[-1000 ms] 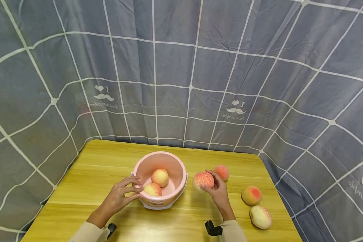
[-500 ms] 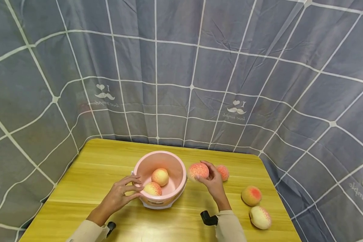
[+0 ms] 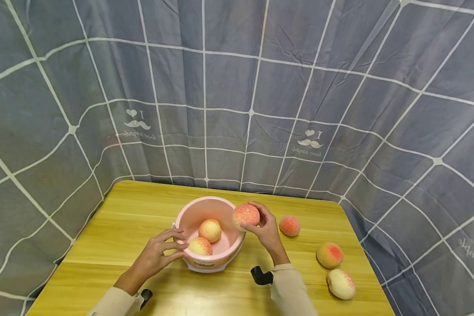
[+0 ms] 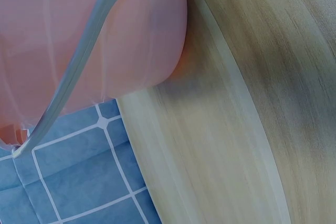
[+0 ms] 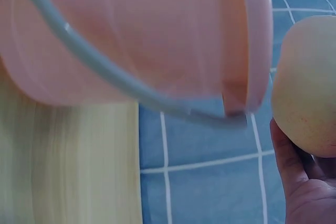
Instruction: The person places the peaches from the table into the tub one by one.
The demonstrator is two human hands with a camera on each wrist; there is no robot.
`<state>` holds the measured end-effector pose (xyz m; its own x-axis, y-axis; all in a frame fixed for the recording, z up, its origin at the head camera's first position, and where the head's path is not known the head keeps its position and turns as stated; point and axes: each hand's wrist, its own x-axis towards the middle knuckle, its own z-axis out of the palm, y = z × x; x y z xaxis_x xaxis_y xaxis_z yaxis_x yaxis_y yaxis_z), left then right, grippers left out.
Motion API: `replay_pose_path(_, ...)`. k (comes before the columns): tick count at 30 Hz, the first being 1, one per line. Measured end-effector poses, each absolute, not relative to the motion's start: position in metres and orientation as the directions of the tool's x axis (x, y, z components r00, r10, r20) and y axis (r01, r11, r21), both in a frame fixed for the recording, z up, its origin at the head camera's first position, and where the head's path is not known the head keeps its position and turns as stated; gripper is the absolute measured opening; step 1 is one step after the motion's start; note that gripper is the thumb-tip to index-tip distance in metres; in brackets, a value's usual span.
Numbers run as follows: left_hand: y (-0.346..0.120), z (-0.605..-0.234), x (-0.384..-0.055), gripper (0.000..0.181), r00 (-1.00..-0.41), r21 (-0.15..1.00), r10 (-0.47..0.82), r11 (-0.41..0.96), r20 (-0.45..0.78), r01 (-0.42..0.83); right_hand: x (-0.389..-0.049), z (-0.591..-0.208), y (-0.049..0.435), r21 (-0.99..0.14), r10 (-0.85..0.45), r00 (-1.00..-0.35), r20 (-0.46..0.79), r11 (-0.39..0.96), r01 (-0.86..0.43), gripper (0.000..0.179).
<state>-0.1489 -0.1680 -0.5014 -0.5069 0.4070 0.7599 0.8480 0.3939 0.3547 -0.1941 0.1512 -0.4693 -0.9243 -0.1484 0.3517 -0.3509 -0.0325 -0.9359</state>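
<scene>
**Grey curtain (image 3: 229, 79), wooden table (image 3: 134, 210): peach (image 3: 245, 214) held over bucket (image 3: 193, 213)**

Right hand (image 3: 266, 227) grasps the peach above the rim (image 3: 209, 198), likely for clearance; its long axis looks roughly level, tip unclear. Left hand (image 3: 158, 251) grips the upright bucket just rightward, probably for steadiness. Three other peaches (image 3: 290, 225) lie right of both hands.

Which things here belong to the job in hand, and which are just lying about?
Part of the job:
pink bucket, rim held by left hand
peach in the right hand
two peaches inside the bucket
three loose peaches on the table, probably

Surroundings only:
table
checked curtain
black fittings at both wrists
</scene>
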Motion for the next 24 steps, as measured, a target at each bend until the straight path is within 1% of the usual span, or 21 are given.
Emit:
replay_pose_path(5, -0.168, -0.501, -0.149, 0.034, -0.499, 0.35, 0.403, 0.39, 0.767, 0.852, -0.2, -0.468, 0.138, -0.937, -0.187, -0.921, 0.341, 0.01, -0.349, 0.06)
replay_pose_path(11, -0.168, -0.501, -0.149, 0.031, -0.493, 0.345, 0.402, 0.386, 0.772, 0.855, -0.203, -0.464, 0.127, -0.955, -0.239, -0.929, 0.283, 0.024, -0.297, 0.059)
replay_pose_path(18, -0.168, -0.501, -0.149, 0.029, -0.491, 0.346, 0.399, 0.382, 0.774, 0.857, -0.192, -0.441, 0.117, -0.951, -0.303, -0.912, 0.277, 0.047, -0.305, 0.055)
replay_pose_path(24, -0.168, -0.502, -0.149, 0.031, -0.488, 0.345, 0.397, 0.38, 0.777, 0.858, -0.191, -0.439, 0.114, -0.958, -0.316, -0.919, 0.234, 0.088, -0.274, 0.057)
